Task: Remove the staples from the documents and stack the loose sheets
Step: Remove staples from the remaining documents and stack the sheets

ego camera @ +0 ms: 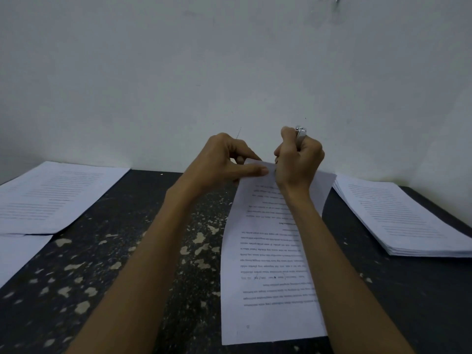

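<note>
Head cam, my read from the remote seat: biggest thing is the plain pale wall [229, 60] behind the document; under the document is a dark table [158, 251] with the paint chipped off in pale flecks, so it looks rough enough that paper won't skate much.

Off to the right of the document sits a thick squared stack [398, 215] of printed sheets; well to its left lie thinner sheets [51, 195], with one more blank-looking page [18, 254] nearer than those; which pile is "done" I can't tell.

The document [270, 264] itself lies lengthwise away from the camera, near end flat on the table, far end lifted and curling; it's light, floppy office paper and I'd guess it tears easily round the staple, so grab it right at the stapled corner, not mid-page.

Left hand [224, 162] is at the document's far left corner, thumb and forefinger pinching the edge; right hand [298, 159] is right beside it, balled into a fist around a silvery metal tool [301, 135] poking out the top; probably the staple puller, but most of it is hidden; the staple itself is too small to make out.
</note>
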